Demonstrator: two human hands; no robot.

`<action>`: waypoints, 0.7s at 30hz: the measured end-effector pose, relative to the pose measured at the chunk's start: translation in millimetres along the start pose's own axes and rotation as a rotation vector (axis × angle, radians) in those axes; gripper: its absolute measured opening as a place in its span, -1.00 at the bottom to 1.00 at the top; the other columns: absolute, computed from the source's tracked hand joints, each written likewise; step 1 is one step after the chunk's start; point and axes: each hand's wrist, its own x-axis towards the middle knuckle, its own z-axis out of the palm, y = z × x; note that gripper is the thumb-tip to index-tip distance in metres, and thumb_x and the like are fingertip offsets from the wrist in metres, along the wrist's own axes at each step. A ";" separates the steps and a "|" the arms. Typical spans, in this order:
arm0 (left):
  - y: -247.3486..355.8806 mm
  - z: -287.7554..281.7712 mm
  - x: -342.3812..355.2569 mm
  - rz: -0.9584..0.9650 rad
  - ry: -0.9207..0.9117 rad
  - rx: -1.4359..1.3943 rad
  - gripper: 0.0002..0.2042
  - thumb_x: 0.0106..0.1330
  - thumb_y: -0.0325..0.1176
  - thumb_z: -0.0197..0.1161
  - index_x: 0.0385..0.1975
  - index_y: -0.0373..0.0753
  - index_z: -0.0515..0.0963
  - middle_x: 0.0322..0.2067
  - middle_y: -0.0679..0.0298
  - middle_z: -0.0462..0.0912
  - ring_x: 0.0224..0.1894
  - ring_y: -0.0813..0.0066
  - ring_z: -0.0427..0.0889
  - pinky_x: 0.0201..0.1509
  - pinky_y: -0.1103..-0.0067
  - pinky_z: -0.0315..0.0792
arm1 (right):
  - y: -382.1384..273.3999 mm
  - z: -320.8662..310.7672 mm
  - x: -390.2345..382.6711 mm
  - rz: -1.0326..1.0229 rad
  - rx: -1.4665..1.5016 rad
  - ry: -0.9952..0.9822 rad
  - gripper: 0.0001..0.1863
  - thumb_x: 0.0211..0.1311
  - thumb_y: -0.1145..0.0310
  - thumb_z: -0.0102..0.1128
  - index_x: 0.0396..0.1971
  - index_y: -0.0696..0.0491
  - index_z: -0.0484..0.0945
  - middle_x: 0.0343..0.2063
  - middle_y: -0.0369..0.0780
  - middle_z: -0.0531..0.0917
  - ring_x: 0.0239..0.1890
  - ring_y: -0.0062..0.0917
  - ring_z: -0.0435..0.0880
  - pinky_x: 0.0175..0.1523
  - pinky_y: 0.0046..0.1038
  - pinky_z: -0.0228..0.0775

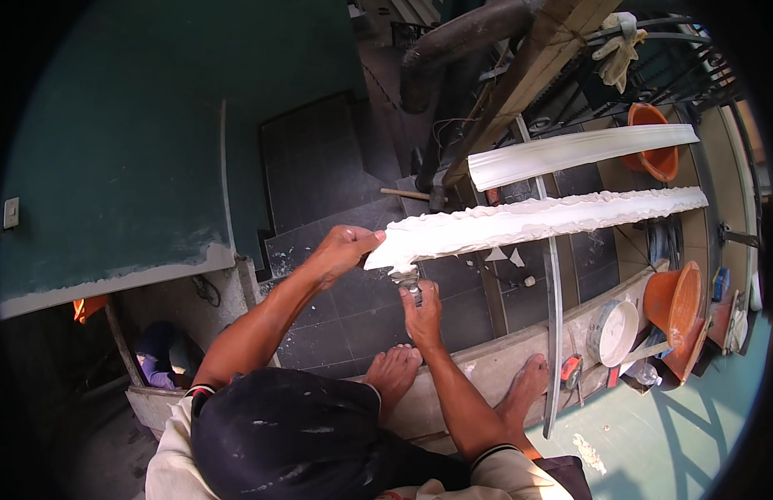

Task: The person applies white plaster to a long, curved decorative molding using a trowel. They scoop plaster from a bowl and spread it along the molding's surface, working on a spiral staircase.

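A long white moulding strip (520, 225) reaches rightward from my hands, with thick white paste in ragged ridges along its edges. My left hand (346, 252) is closed on its near left end, thumb and fingers pinching the corner. Just below that end, my right hand (423, 310) grips a putty knife (408, 279), whose blade is loaded with paste and touches or nearly touches the strip's lower edge. A second white moulding strip (582, 154), smooth and without visible paste, lies beyond the first. Both strips rest across a narrow metal bar (554, 325).
Orange buckets (676, 300) and a white paste tub (613, 332) stand at the right, near a red tape measure (572, 368). A hammer (432, 198) lies beyond the strips. A wooden post (528, 79) leans there. My bare feet (393, 373) are on the ledge (478, 385).
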 end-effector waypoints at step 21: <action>3.6 -1.9 -0.3 -0.010 -0.012 -0.088 -0.67 0.47 -0.15 0.32 -0.36 -0.34 0.74 -0.48 0.36 0.63 -0.41 0.62 0.42 -0.29 0.55 0.29 | -15.7 14.9 20.9 -0.138 -0.064 -0.015 -0.66 0.35 0.33 0.39 0.01 0.14 0.55 -0.11 0.02 0.63 -0.07 -0.04 0.59 0.05 -0.12 0.43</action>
